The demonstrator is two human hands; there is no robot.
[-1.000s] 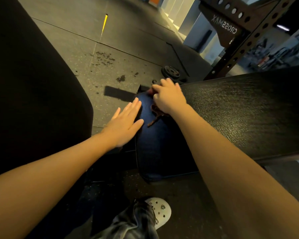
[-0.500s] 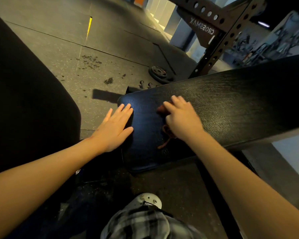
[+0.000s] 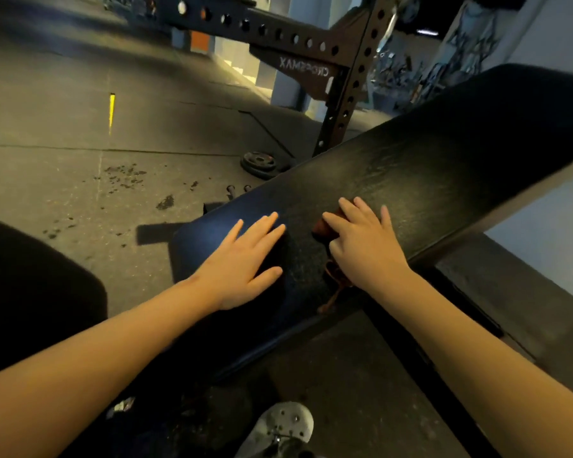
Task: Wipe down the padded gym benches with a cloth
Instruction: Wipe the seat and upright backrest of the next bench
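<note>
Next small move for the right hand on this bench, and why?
Probably slide the right hand and its cloth farther up the bench pad, away from the body. The cloth is pressed near the pad's near end, the left hand lies flat beside it, and most of the pad stretches beyond.

Padded bench: black, textured vinyl; long pad running from 7 o'clock up to 2 o'clock; near end rounded.
Cloth: reddish-brown, bunched, on pad near centre, mostly covered by right hand; thin strand trailing toward 6 o'clock over pad edge.
</note>
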